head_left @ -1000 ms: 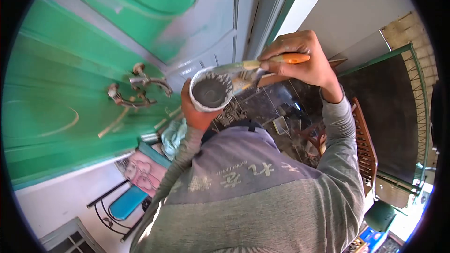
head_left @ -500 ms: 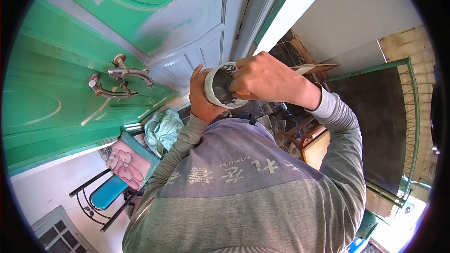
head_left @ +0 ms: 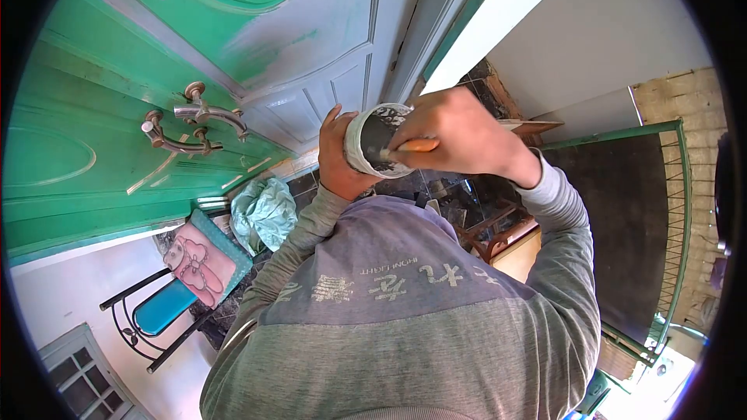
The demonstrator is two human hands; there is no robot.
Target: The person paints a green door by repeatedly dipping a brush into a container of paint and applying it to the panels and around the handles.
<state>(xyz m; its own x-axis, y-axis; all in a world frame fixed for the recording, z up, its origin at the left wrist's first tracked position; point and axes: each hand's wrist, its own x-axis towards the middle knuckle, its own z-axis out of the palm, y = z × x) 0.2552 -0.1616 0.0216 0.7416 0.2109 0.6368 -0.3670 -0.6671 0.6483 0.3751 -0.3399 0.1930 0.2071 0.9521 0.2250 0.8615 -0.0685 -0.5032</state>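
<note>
My left hand [head_left: 340, 157] is wrapped around the side of a white paint tub [head_left: 355, 148], which is tilted so its inside shows. Grey paint [head_left: 379, 131] lies in the tub and streaks its inner wall. At the tub's mouth my right hand [head_left: 451, 132] is closed on a paintbrush [head_left: 421, 145] with an orange wooden handle. The brush's far end reaches into the tub; its bristles are hard to make out. Beyond the tub stands a panelled door [head_left: 311, 54], part green and part grey.
Metal door handles [head_left: 206, 114] stick out at the left. Below them are a pale green plastic bag [head_left: 264, 214] and a chair with a pink cushion [head_left: 204, 264]. A green-framed dark panel [head_left: 630, 225] stands at the right. Various items lie on the dark tiled floor.
My right hand has turned and lifted slightly at the tub, so more of the orange brush handle shows. The tub has shifted slightly right in view, still in my left hand.
</note>
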